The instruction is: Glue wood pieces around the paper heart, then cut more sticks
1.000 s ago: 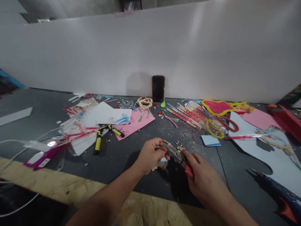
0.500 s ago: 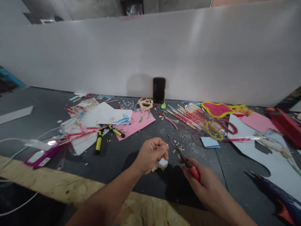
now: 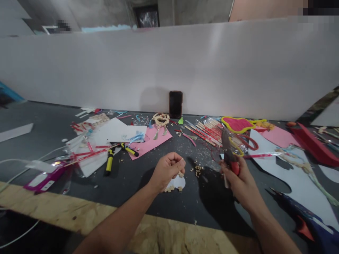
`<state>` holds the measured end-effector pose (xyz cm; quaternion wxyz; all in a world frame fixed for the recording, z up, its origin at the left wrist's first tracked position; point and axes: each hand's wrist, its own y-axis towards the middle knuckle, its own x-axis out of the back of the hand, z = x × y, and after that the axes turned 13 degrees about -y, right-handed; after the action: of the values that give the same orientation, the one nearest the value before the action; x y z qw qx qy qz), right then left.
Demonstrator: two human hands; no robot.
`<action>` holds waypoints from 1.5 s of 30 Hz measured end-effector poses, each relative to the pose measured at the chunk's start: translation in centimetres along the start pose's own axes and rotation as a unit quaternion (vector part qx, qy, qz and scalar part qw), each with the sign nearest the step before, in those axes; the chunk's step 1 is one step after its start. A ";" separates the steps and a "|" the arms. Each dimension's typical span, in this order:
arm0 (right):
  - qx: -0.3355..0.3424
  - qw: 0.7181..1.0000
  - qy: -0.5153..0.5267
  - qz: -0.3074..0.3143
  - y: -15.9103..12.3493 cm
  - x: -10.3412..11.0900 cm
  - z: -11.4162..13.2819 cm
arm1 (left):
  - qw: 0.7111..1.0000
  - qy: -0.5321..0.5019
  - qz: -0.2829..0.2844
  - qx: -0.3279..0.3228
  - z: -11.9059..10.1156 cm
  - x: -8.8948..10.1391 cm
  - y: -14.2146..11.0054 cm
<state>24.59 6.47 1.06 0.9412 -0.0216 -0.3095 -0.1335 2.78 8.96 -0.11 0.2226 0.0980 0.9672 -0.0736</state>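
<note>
My left hand (image 3: 169, 171) is closed in a pinch, with a tiny pale wooden piece just showing at its fingertips. Below it lies a white rounded card (image 3: 178, 182) with small wooden pieces (image 3: 169, 189) along its edge; my fingers hide part of it. In my right hand (image 3: 242, 183) are red-handled shears (image 3: 228, 150), their dark metal blades pointing up and away from me. A little heap of cut wooden bits (image 3: 198, 170) sits on the dark table between my hands.
Patterned sticks (image 3: 203, 133) and a pink-and-yellow shape (image 3: 237, 124) lie behind the shears. A glue gun (image 3: 304, 215) is at right. Yellow-handled pliers (image 3: 109, 162), pink paper (image 3: 156, 141) and a purple device (image 3: 46, 178) are at left. A phone (image 3: 175, 104) leans against the wall.
My right hand has moved right and up with the shears, away from my left hand, and the blades have turned upright. More of the white card shows under my left hand.
</note>
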 end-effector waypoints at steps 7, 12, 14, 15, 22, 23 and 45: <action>-0.116 0.967 0.215 0.072 0.1 -0.1 0.1 | 0.975 0.222 -0.002 -0.010 -1.0 -1.2 0.8; -0.139 0.946 0.259 0.134 -0.2 -0.1 0.4 | 0.830 0.550 0.028 -0.083 -1.7 -2.0 6.3; -0.143 0.939 0.273 0.149 -0.5 -0.2 0.6 | 0.806 0.585 0.023 -0.082 -1.6 -2.3 9.3; -0.144 0.937 0.280 0.153 -0.6 -0.2 0.6 | 0.794 0.602 0.019 -0.080 -1.5 -2.5 10.6; -0.130 0.930 0.313 0.143 -0.4 0.0 0.3 | 0.720 0.693 0.019 -0.041 -0.3 -3.8 15.3; -0.127 0.931 0.313 0.141 -0.4 0.1 0.2 | 0.712 0.701 0.019 -0.036 -0.2 -3.9 15.5; -0.032 0.969 0.212 0.119 -0.2 0.0 -0.1 | 0.808 0.570 0.139 -0.057 0.3 -3.5 5.8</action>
<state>24.55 6.24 0.96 0.9933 -0.0597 -0.0935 -0.0315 7.29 13.96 0.65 -0.3554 0.2429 0.8988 0.0825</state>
